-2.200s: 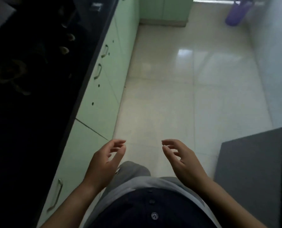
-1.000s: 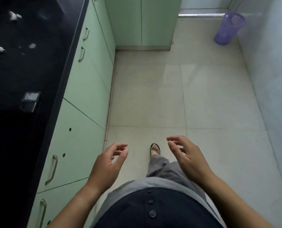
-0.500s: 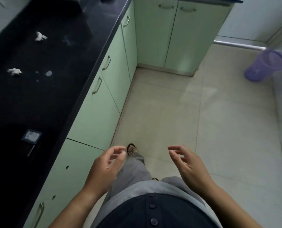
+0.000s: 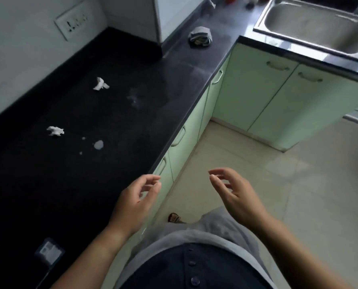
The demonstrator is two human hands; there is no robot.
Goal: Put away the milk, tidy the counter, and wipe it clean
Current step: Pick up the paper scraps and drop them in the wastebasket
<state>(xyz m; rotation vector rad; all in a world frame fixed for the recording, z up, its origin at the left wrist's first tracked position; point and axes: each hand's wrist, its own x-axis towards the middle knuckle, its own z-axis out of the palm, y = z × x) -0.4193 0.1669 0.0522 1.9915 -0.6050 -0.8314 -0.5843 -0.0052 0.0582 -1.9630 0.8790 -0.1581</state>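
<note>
No milk carton in sight. Bench dirty: paper scraps, white spill. Cloth far, untouched. Left hand, right hand loosely open, empty. Tidying, wiping left.

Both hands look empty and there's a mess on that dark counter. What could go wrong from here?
Wiping first could drag the two white crumpled scraps through the milky puddle and smear it. The grey cloth lies far up the counter, so reaching over may brush a sleeve through the spill. The dull smudge is easy to miss.
</note>
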